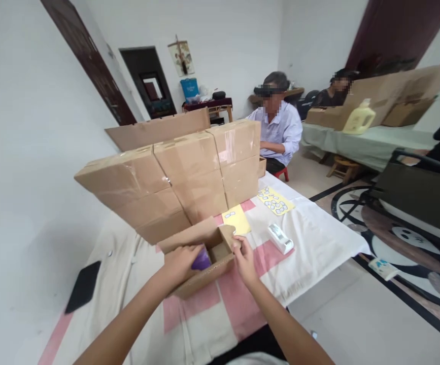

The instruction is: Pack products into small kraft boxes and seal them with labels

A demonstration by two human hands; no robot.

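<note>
An open cardboard box stands on the cloth-covered table in front of me. Inside it, towards the left, lies a purple box, partly hidden under my left hand. The fingers of that hand curl over its top. At the right end of the cardboard box, my right hand has its thumb and fingers closed on the edge of the cardboard. A small white spot shows by the fingertips, too small to make out. Just behind that end lies a yellow sheet with a few small labels on it.
Stacked cardboard boxes form a wall across the table. A white device and another yellow sheet with several labels lie to the right. A black flat object lies left. A seated person works beyond the boxes.
</note>
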